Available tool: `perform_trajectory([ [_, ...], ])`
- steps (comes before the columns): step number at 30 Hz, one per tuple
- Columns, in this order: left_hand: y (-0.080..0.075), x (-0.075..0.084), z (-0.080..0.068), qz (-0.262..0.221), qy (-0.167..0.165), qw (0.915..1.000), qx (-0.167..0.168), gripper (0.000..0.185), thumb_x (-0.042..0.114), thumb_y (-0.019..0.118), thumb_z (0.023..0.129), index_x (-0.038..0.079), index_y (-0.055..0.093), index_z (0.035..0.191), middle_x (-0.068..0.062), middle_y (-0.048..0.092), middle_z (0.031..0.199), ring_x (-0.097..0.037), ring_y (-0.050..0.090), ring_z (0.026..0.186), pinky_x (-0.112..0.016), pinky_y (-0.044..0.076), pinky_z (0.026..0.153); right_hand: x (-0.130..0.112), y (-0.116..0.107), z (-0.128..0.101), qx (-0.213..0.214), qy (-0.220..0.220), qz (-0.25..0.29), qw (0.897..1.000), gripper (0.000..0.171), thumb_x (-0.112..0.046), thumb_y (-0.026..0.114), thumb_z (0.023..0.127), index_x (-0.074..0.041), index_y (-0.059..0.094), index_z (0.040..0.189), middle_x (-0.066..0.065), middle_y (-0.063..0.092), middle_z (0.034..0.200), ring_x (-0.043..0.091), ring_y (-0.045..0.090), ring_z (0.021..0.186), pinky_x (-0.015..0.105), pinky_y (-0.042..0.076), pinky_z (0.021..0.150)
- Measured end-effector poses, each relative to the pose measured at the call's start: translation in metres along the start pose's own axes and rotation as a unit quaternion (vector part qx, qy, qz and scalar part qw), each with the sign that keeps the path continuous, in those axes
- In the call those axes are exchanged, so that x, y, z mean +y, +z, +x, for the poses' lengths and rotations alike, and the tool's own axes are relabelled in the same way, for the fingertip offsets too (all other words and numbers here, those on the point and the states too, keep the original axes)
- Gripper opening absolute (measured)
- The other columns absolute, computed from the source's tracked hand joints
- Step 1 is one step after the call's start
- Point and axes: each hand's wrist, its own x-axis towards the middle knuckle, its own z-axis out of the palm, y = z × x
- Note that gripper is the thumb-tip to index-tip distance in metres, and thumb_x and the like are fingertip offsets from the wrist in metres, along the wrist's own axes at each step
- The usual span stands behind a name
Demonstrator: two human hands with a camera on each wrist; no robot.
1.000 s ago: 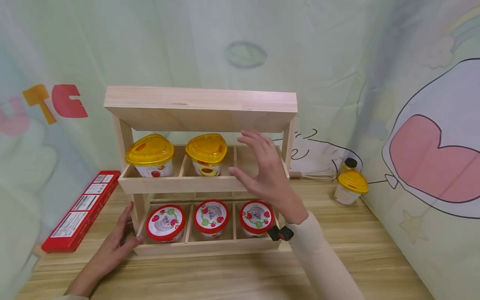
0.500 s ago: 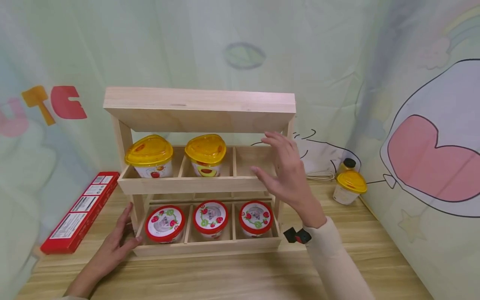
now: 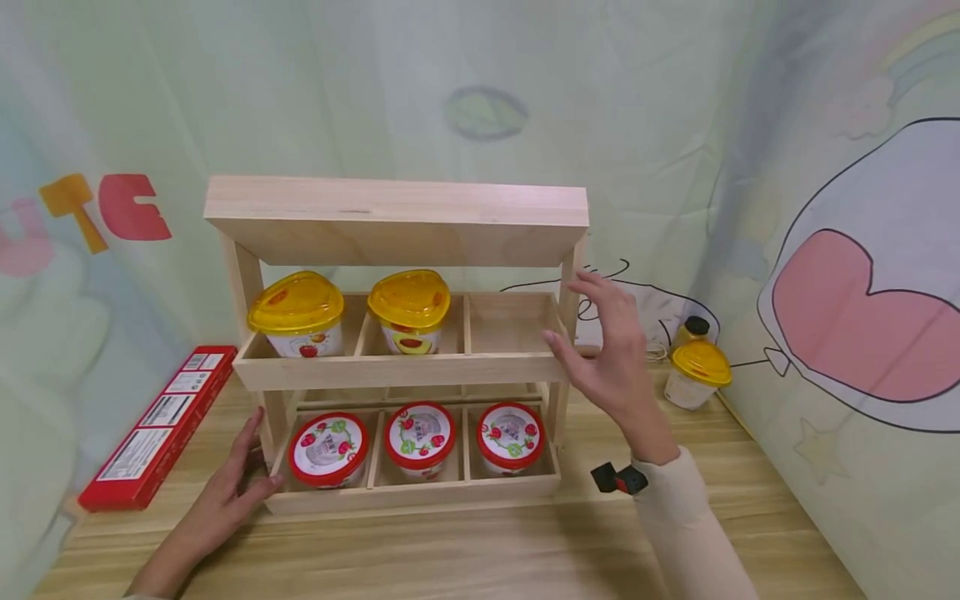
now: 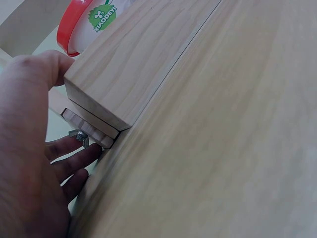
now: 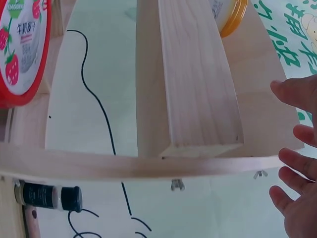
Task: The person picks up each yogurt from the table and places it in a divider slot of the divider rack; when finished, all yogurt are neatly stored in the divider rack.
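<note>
A two-tier wooden rack stands on the table. My left hand holds its lower left corner; in the left wrist view the thumb lies over the tray edge and fingers reach the side by a wing nut. Beside the rack's right post, my right hand is raised with fingers spread, holding nothing; contact with the rack cannot be made out. Two yellow-lidded tubs fill the upper left and middle compartments, and the upper right one is bare. Three red-lidded tubs sit below.
A long red box lies left of the rack. At the back right are another yellow-lidded tub and a black-capped bottle. Whisk wires show behind my right hand. A printed curtain encloses the table.
My right hand has moved right, from in front of the upper right compartment to beside the rack's right post. My left hand and the tubs have stayed in place.
</note>
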Motion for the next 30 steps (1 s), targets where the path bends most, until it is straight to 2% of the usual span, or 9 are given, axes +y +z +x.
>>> perform_trajectory([
  [2,0.0,0.0,-0.001,-0.01,0.001,0.9999,-0.002,0.107,0.023,0.07,0.101,0.033,-0.009,0.173,-0.036,0.035,0.162,-0.06,0.049,0.134,-0.085,0.042,0.099,0.003,-0.003,-0.002,0.008,0.01,-0.006,1.0,0.067,-0.019,0.087,0.087,0.001,0.059,0.144,0.021,0.058,0.155,0.04,0.05,0.147,0.062,0.039,0.121],
  [10,-0.001,0.001,-0.001,-0.013,-0.006,0.9999,-0.004,0.107,0.025,0.069,0.102,0.035,-0.01,0.173,-0.037,0.034,0.162,-0.06,0.047,0.135,-0.086,0.04,0.1,0.019,-0.016,-0.008,0.026,0.046,-0.035,0.998,0.068,-0.02,0.086,0.087,-0.002,0.058,0.147,0.02,0.058,0.156,0.041,0.05,0.147,0.063,0.039,0.122],
  [13,-0.001,0.002,-0.001,-0.008,-0.003,1.0,-0.002,0.107,0.024,0.069,0.102,0.034,-0.009,0.173,-0.036,0.036,0.161,-0.06,0.049,0.134,-0.085,0.042,0.099,0.027,-0.02,-0.012,0.035,0.053,-0.035,0.997,0.069,-0.018,0.087,0.086,-0.001,0.058,0.146,0.02,0.058,0.155,0.042,0.051,0.146,0.063,0.037,0.122],
  [17,-0.001,0.002,0.0,0.005,-0.002,1.0,0.0,0.107,0.025,0.07,0.101,0.034,-0.008,0.173,-0.034,0.039,0.16,-0.057,0.051,0.133,-0.077,0.049,0.1,0.037,-0.026,-0.019,0.045,0.064,-0.048,0.996,0.068,-0.018,0.086,0.086,0.0,0.059,0.146,0.022,0.059,0.154,0.044,0.051,0.144,0.064,0.037,0.121],
  [22,0.0,0.001,0.0,-0.004,0.002,1.0,0.002,0.107,0.021,0.07,0.101,0.033,-0.008,0.174,-0.035,0.04,0.159,-0.058,0.051,0.132,-0.082,0.045,0.099,0.05,-0.034,-0.028,0.057,0.077,-0.06,0.994,0.068,-0.017,0.087,0.084,0.002,0.06,0.144,0.023,0.06,0.152,0.047,0.051,0.14,0.066,0.036,0.117],
  [30,0.0,0.001,0.0,-0.018,-0.002,0.9998,-0.002,0.108,0.021,0.069,0.101,0.033,-0.01,0.173,-0.038,0.035,0.161,-0.062,0.047,0.136,-0.087,0.039,0.099,0.069,-0.048,-0.044,0.053,0.108,-0.081,0.989,0.071,-0.014,0.089,0.084,0.005,0.058,0.145,0.026,0.06,0.151,0.047,0.051,0.143,0.067,0.033,0.122],
])
